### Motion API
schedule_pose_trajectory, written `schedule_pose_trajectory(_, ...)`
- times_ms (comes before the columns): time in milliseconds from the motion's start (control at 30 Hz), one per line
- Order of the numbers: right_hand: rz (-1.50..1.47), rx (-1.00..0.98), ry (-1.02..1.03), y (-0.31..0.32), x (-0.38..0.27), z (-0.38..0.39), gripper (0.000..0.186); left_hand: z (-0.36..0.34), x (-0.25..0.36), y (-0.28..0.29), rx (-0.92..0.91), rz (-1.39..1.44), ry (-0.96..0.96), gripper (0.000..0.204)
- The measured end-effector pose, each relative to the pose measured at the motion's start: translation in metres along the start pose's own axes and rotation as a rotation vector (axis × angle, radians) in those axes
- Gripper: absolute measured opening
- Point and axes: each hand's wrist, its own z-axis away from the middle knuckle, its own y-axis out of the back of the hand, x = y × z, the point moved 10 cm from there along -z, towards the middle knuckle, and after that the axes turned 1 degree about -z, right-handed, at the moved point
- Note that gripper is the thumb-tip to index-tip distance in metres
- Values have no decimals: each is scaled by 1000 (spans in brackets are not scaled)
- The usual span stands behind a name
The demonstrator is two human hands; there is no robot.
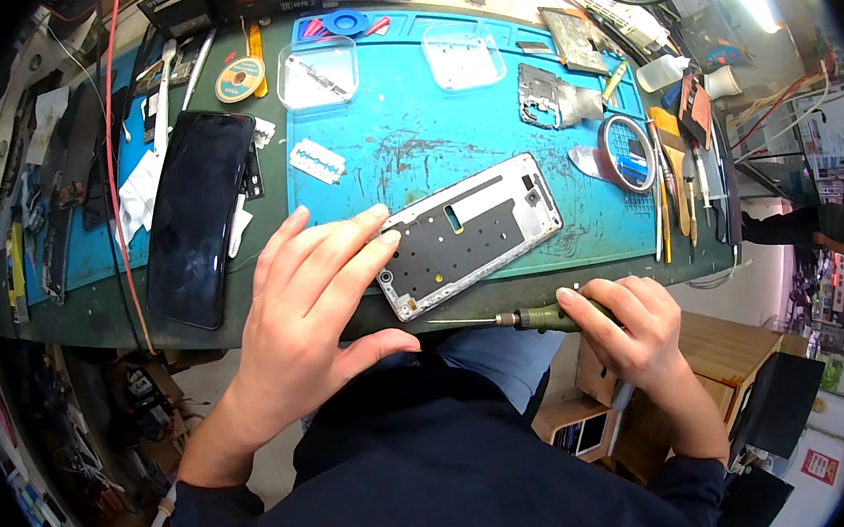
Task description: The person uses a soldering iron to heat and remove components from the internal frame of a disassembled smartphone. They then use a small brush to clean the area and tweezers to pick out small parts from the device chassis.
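Observation:
A phone's metal mid-frame (470, 234) lies slanted at the front edge of the blue mat (383, 156). My left hand (316, 313) rests its fingertips on the frame's left end, fingers extended and thumb apart. My right hand (629, 331) is closed around a green-handled screwdriver (537, 320), whose thin tip points left just below the frame's lower corner. A dark phone (195, 213) lies to the left, and a razor blade (318, 160) lies above my left hand.
Two clear plastic boxes (464, 56), a solder spool (239, 79), phone parts (538, 93), a tape roll (625, 155), brushes (672, 141) and a dropper bottle (659, 72) surround the work area. A red cable (117, 210) crosses the left side. Another person (820, 224) is at the far right.

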Motion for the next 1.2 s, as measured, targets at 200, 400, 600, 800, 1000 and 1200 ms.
schedule_pose_trajectory(200,-80,116,33,10,-17,0,60,21,37,14,179,163,-259,31)
schedule_pose_trajectory(400,-293,-26,-4,4,-33,0,58,50,35,14,279,165,-206,20)
schedule_pose_trajectory(600,-605,-142,-288,14,-1,10,73,76,-12,66,559,281,131,7)
schedule_pose_trajectory(800,-254,-55,-292,27,12,-17,70,53,56,-31,-94,335,-229,50)
schedule_pose_trajectory(1000,-131,-51,-509,39,53,-6,66,36,65,-9,83,576,-325,24)
schedule_pose_trajectory(1200,-141,-126,-489,42,62,-1,65,18,7,17,159,245,56,55)
